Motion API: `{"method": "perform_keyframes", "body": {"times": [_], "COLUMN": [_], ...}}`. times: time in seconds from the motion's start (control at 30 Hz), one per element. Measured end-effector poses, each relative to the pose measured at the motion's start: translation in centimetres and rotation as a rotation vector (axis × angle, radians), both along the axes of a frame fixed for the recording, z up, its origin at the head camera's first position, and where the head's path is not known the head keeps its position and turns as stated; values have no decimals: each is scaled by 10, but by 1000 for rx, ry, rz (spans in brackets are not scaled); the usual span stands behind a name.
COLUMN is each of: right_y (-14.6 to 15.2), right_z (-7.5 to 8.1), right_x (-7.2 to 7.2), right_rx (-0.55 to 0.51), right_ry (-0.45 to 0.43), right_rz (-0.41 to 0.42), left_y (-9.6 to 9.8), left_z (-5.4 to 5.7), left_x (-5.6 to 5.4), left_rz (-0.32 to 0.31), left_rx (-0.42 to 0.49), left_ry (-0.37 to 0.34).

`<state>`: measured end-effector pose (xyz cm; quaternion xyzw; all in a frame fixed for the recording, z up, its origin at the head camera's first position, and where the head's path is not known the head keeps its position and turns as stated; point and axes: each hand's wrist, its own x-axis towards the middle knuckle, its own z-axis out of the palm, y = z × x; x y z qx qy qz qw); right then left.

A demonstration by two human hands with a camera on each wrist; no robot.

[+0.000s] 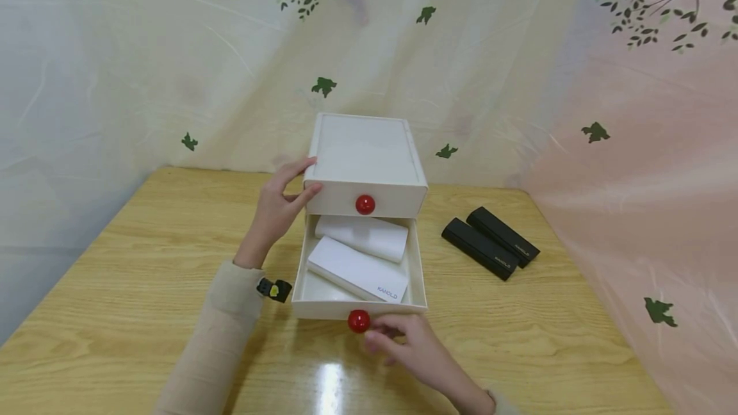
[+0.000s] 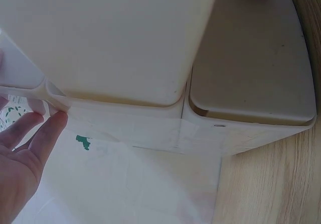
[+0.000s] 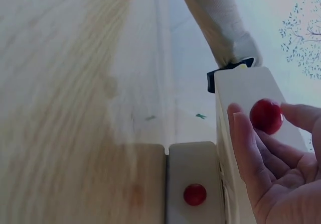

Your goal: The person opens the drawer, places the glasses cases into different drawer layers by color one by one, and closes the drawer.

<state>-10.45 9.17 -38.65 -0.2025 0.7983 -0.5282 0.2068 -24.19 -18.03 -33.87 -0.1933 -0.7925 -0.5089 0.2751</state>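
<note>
A white drawer cabinet (image 1: 369,146) stands on the table with its middle drawer (image 1: 305,310) pulled out. Two white cases, a nearer one (image 1: 357,268) marked KAHOLD and another (image 1: 369,237) behind it, lie in that drawer. My left hand (image 1: 277,207) touches the cabinet's upper left side, its thumb at the front corner and its fingers fairly straight. Beside the pulled-out drawer's red knob (image 1: 359,321) is my right hand (image 1: 412,348). In the right wrist view its thumb and fingers (image 3: 246,133) are spread loosely about the knob, not closed on it.
Two black cases, one nearer (image 1: 478,248) and one farther (image 1: 503,235), lie right of the cabinet. The top drawer has its own red knob (image 1: 365,204); a lower drawer's red knob (image 3: 194,195) shows in the right wrist view. A patterned curtain (image 1: 259,82) hangs behind the table.
</note>
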Motion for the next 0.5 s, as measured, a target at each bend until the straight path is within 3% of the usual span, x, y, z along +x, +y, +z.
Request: {"method": "perform_keyframes", "body": {"times": [0.2,0.5], "right_y": [-6,-15], "right_z": [-6,-12], "right_x": [4,7], "right_rx": [-118,-198], "right_ry": [-76,-149], "right_rz": [-41,-97], "left_y": [0,0], "left_z": [0,0], "left_x": [0,0], "left_rz": [-1,-2], "left_rx": [2,-2], "left_ry": [5,2]}}
